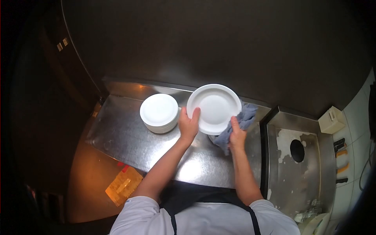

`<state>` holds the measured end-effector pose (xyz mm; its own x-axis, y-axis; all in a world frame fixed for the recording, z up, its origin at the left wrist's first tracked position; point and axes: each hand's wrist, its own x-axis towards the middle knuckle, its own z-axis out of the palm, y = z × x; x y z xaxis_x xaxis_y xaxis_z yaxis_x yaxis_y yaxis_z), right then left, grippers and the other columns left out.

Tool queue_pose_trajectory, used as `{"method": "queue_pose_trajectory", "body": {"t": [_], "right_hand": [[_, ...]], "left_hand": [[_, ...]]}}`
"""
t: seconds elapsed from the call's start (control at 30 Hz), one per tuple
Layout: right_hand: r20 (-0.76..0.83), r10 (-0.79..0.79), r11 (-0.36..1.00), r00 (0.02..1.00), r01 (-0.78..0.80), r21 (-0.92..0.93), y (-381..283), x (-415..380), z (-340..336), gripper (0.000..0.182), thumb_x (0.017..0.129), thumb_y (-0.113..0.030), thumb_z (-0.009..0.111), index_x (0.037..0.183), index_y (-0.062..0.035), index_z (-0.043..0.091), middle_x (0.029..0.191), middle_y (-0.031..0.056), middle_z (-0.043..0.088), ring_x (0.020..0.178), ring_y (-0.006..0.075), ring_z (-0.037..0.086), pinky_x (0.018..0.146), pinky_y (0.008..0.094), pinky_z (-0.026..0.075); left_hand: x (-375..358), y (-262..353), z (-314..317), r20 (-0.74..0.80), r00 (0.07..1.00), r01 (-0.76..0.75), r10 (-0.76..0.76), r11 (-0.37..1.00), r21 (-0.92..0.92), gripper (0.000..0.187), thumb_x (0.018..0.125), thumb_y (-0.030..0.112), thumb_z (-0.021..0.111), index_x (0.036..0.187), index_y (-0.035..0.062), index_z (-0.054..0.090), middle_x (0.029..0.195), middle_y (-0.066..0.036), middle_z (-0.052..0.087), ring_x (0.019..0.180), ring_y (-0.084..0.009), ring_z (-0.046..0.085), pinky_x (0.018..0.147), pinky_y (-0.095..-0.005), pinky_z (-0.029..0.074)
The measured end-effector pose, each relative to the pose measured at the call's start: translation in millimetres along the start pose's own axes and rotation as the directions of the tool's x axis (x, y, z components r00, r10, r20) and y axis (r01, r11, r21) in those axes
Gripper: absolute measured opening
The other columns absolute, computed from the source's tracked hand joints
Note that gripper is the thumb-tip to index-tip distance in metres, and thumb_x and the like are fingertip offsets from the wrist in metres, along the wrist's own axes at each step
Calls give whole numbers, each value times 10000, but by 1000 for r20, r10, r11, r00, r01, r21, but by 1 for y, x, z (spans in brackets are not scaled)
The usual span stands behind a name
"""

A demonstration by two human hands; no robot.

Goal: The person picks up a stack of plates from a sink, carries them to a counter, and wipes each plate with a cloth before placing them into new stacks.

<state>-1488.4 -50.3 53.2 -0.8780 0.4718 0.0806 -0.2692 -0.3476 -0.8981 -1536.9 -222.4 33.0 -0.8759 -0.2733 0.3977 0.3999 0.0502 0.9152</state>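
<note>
Between my hands a white plate [214, 107] is held up over the steel counter, its face tilted toward me. My left hand [188, 123] grips the plate's left rim, thumb on the upper face. On the right side, my right hand [237, 135] is closed around a blue-grey cloth [246, 117] and the plate's edge, thumb over the rim. Just left of my left hand stands a stack of white plates [159, 111]. Something pale, partly hidden, shows beneath the held plate; I cannot make it out.
The steel counter [121, 125] runs along a dark wall. To the right is a wet steel basin [286, 172] with a dark round hole. Knives [341, 181] and a pale box [332, 119] are by the tiled wall. A wooden board [124, 186] lies lower left.
</note>
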Motion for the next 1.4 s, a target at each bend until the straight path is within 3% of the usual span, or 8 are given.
{"method": "queue_pose_trajectory", "body": {"t": [0.17,0.2,0.5,0.67,0.7,0.83,1.0,1.4], "right_hand": [[425,-93,926,900,235,-296,-52,37,-11,357,858,-120,752,1177,12,658,1090,64,695,979,173,647,904,321,507],[481,-71,904,874,260,-339,-54,40,-8,334,850,-121,760,1142,18,677,1057,57,705,954,170,652,895,325,510],[267,165,985,950,-170,-2,-7,24,22,451,868,-181,746,1252,13,608,1174,101,670,1044,204,637,924,339,506],[115,502,844,857,-515,152,74,-37,45,465,911,-281,703,1202,69,607,1143,110,653,998,197,616,917,335,493],[142,541,841,829,-526,-130,85,-60,48,520,928,-283,684,1285,65,534,1215,126,628,1048,214,610,928,349,503],[506,476,869,719,-299,-394,103,-110,41,387,934,-257,691,1200,19,633,1096,95,692,1005,197,644,900,325,500],[479,603,780,638,-598,-185,77,-102,28,352,911,-187,731,1179,17,631,1051,113,692,943,171,669,786,323,575],[496,589,777,638,-616,-130,68,-107,22,397,920,-149,711,1263,7,585,1156,93,665,1024,186,647,907,331,538]], "left_hand": [[25,50,-32,432,898,260,-85,894,-364,341,957,307,667,1107,4,617,1006,-89,676,889,-130,630,775,-268,507],[33,39,-34,502,864,152,-36,969,-193,328,966,294,659,1106,-2,647,979,-82,688,842,-126,634,751,-270,521],[20,24,-42,190,924,376,-332,880,-291,315,985,233,627,1086,-64,663,926,-90,706,816,-139,652,752,-291,532],[2,-4,-31,-186,873,310,-451,807,-503,368,1010,217,581,1242,-67,553,1153,-146,647,1017,-210,630,876,-337,523],[-1,-3,-29,-243,840,291,-485,781,-552,390,1014,217,576,1284,-60,523,1207,-157,628,1067,-228,620,910,-350,519],[14,-6,-52,-475,769,175,-428,855,-488,443,1030,228,524,1333,-90,467,1260,-201,583,1094,-247,604,904,-342,510],[17,-4,-110,-623,643,176,-446,878,-446,434,1044,187,452,1378,-74,359,1335,-235,505,1185,-309,575,983,-402,507],[17,-31,-118,-757,517,315,-400,911,-267,395,945,32,471,1321,-86,445,1302,-219,565,1162,-320,594,973,-384,483]]}}
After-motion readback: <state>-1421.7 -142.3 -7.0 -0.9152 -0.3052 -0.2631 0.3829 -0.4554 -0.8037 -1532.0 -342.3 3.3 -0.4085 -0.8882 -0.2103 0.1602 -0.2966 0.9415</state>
